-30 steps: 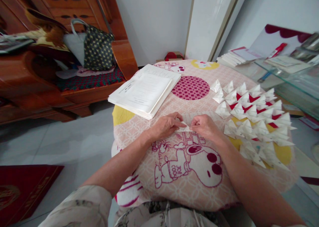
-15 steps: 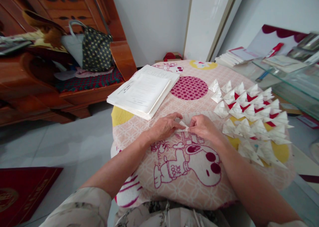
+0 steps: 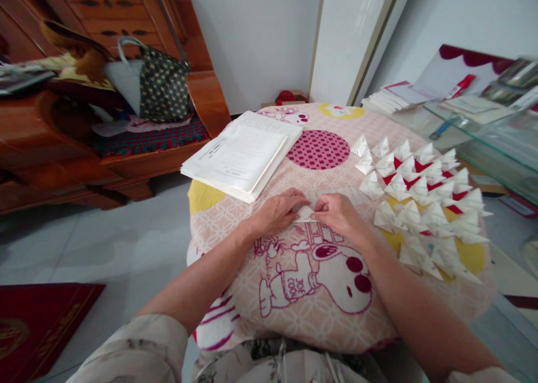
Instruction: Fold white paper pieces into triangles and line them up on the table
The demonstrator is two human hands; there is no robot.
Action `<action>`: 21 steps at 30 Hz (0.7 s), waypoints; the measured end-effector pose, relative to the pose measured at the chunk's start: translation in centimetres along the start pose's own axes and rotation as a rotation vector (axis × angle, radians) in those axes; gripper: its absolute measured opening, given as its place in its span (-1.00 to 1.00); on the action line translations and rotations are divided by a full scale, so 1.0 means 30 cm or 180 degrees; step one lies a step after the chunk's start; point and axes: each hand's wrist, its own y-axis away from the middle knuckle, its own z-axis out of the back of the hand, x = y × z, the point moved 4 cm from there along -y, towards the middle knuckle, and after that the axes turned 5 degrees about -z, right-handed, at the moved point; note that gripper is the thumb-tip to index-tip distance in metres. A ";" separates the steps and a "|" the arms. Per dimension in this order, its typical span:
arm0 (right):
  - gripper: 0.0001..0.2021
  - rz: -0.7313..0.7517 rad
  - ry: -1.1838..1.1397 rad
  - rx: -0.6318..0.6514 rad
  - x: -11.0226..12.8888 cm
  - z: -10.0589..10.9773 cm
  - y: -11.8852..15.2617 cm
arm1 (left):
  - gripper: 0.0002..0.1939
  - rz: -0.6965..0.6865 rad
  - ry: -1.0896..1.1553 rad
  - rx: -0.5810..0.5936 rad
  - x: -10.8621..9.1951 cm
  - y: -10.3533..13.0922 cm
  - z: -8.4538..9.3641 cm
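Note:
Between my two hands, on the cloth-covered table, lies a small piece of white folded paper (image 3: 306, 214). My left hand (image 3: 281, 210) has its fingers closed on the paper's left side. On its right edge, my right hand (image 3: 336, 210) pinches with thumb and curled fingers. Part of the paper is hidden under the fingers. Several rows of pointed folded paper pieces (image 3: 420, 187) stand to the right of my right hand. Beyond my left hand lies a stack of printed paper sheets (image 3: 241, 159).
A patterned tablecloth (image 3: 311, 327) covers the round table. At the right, a glass shelf (image 3: 474, 131) bears papers and a red marker (image 3: 462, 85). A wooden bench (image 3: 168, 162) with a dark patterned bag (image 3: 163, 86) stands at the left. A red mat (image 3: 42, 327) lies on the floor.
My fingers have shifted slightly along the folded paper, and its pointed top shows more plainly between my hands. The view has moved a little; the stack and the folded pieces stay put.

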 end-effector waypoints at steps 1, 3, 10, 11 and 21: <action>-0.89 -0.0004 0.0081 -0.0018 0.006 -0.006 -0.001 | -0.52 0.0054 0.0032 -0.0035 0.005 -0.001 -0.001; -0.89 -0.0050 0.0156 -0.0070 0.017 -0.013 0.001 | -0.53 0.0102 0.0073 -0.0060 0.013 -0.003 -0.003; -0.87 -0.0005 0.0068 0.0151 0.056 -0.047 -0.003 | -0.55 0.0233 0.0091 -0.0070 0.020 -0.007 0.001; -0.87 -0.0051 0.0096 0.0193 0.055 -0.051 -0.008 | -0.53 0.0278 0.0045 -0.0120 0.019 -0.006 0.004; -0.89 -0.0175 0.0177 0.0252 0.054 -0.049 -0.017 | -0.26 0.0740 -0.0463 0.0140 0.012 0.002 -0.018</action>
